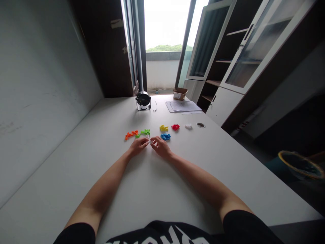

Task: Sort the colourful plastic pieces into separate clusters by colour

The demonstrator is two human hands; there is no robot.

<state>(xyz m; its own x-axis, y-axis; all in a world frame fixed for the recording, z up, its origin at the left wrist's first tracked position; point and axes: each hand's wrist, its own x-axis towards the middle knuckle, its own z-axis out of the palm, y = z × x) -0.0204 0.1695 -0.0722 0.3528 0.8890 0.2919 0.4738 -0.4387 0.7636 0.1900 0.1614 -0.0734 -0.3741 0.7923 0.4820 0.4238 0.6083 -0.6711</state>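
My left hand (138, 145) and my right hand (160, 146) meet over the table, fingertips closed around small white plastic pieces (149, 141). Their exact shape is too small to tell. Just beyond my fingers lies another white piece (147, 136). Green plastic pieces (145, 131) sit behind my left hand, with orange pieces (131, 134) to their left. Close to my right fingertips is a cluster of blue pieces (165, 136). Farther back are yellow pieces (164, 127), red pieces (175, 127) and a white piece (188, 126).
A round black fan-like device (143, 100) stands at the back of the white table (114, 118), a thin cord (155, 107) beside it. Papers (183, 106) and a small cardboard box (180, 94) lie at the back right. A cable hole (201, 125) is near the right edge.
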